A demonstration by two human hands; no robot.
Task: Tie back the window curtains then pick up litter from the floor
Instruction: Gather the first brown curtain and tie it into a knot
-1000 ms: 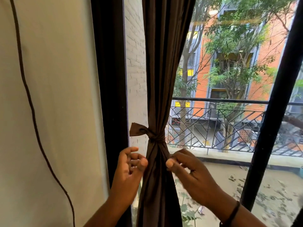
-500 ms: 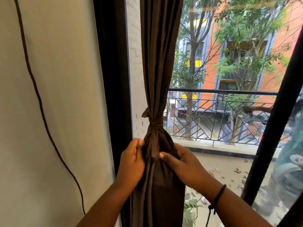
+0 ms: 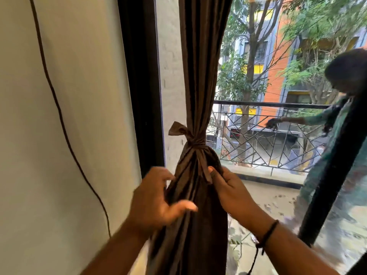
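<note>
Head view. Brown curtain (image 3: 200,66) hangs gathered at the left side of the window, just right of the black frame (image 3: 143,80). A tie (image 3: 195,140) of the same brown cloth cinches it at mid-height; the knot sits on the left, one short end sticking out up-left, one tail hanging down the front of the bundle.

Left hand (image 3: 156,197): on the left edge of the bundle below the tie. Fingers lie loosely bent against the cloth, thumb stretched rightward across the folds. Motion blur; cannot tell whether it pinches cloth or only touches it.

Right hand (image 3: 228,187): on the right side of the bundle, same height. Thumb and fingers curl onto the cloth near the lower end of the hanging tail, gripping a fold. Black cord on that wrist.

Thin dark cable (image 3: 59,116) runs down the pale wall (image 3: 83,135) at left. Through the glass: balcony railing (image 3: 268,135), trees, orange building, and a blurred person (image 3: 337,126) at right.
</note>
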